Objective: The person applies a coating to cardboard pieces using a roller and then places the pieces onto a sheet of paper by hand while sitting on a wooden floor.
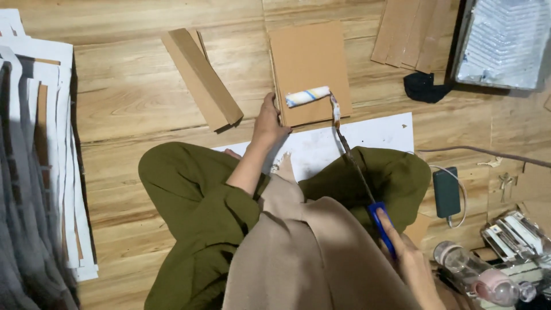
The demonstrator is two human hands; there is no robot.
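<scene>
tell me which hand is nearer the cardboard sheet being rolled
Left. The left hand presses the cardboard sheet at its lower left edge; the right hand grips the paint roller handle, well back from it.

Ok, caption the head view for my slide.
Seated on wood floor, left hand steadies cardboard panel while right hand rolls paint roller across it.

Cardboard sheet lies on the floor in front of the person, near edge overlapping a paper sheet that runs under the knees. Roller sits on the cardboard's near part, handle reaching back to the right hand. Left hand touches the cardboard's left edge. Folded cardboard strip to the left, apart. More strips far right, w/ paint tray right of them. Stack of sheets along left edge. Phone & bottle by the right knee.
</scene>
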